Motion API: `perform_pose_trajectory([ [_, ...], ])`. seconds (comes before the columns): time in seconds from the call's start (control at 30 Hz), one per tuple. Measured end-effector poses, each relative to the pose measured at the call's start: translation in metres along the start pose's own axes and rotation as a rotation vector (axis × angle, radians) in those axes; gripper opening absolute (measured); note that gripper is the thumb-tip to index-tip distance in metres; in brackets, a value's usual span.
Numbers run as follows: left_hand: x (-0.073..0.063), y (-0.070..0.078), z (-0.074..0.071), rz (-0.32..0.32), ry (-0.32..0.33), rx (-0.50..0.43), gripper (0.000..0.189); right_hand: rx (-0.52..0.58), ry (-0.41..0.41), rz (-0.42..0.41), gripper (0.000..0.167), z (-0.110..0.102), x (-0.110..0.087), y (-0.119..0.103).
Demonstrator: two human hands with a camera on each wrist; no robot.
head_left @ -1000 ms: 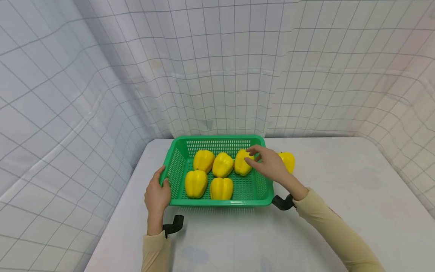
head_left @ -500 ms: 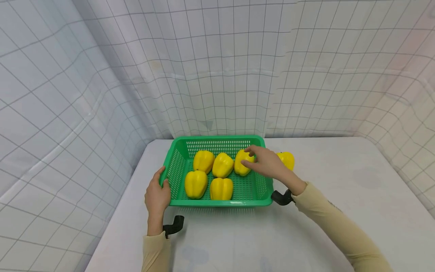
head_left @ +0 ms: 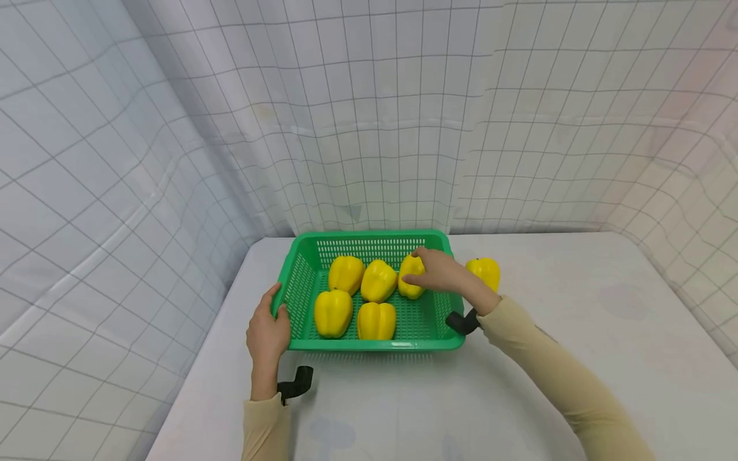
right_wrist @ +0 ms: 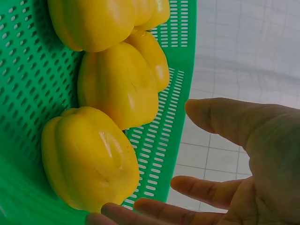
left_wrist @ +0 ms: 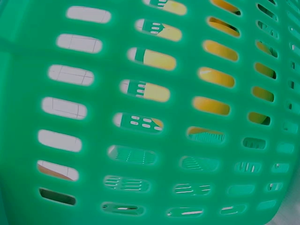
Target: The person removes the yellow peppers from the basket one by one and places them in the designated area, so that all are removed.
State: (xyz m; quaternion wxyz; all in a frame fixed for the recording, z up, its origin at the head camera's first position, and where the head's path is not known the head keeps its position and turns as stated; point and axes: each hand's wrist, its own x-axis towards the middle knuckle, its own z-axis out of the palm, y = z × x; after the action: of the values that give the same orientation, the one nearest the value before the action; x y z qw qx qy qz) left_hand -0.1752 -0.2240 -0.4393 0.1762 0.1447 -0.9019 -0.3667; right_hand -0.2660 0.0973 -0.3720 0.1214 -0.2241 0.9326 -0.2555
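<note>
The nearest pepper (right_wrist: 91, 159) is set toward the far right corner of the basket (head_left: 375, 345), its long axis seemingly running from the far to the near edge of the desk (head_left: 576, 307). It is partly overlapped from the right by the nearer, right hand (head_left: 444, 272), whose fingers are spread apart; contact cannot be told. At the left rim the left hand (head_left: 268, 333) is placed, its grip unclear.
</note>
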Motion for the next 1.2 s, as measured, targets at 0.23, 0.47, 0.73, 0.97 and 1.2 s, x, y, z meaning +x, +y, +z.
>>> perform_pose_trajectory([
  [0.23,-0.001,0.001,0.000,0.002,0.004,0.001,0.044,-0.037,-0.030,0.077,0.067,0.004,0.009,-0.001],
  [0.47,0.000,0.000,-0.001,0.015,0.016,-0.005,0.043,-0.064,-0.050,0.132,0.074,0.011,0.021,0.001],
  [0.73,0.000,-0.002,0.001,0.004,0.010,-0.004,0.043,-0.095,-0.042,0.221,0.080,0.019,0.033,0.000],
  [0.97,-0.001,-0.001,0.001,0.009,0.014,-0.002,0.043,-0.109,-0.046,0.252,0.087,0.024,0.039,0.002],
  [1.2,-0.001,-0.001,0.000,0.009,0.013,0.000,0.043,-0.090,-0.062,0.265,0.096,0.027,0.044,0.003],
])
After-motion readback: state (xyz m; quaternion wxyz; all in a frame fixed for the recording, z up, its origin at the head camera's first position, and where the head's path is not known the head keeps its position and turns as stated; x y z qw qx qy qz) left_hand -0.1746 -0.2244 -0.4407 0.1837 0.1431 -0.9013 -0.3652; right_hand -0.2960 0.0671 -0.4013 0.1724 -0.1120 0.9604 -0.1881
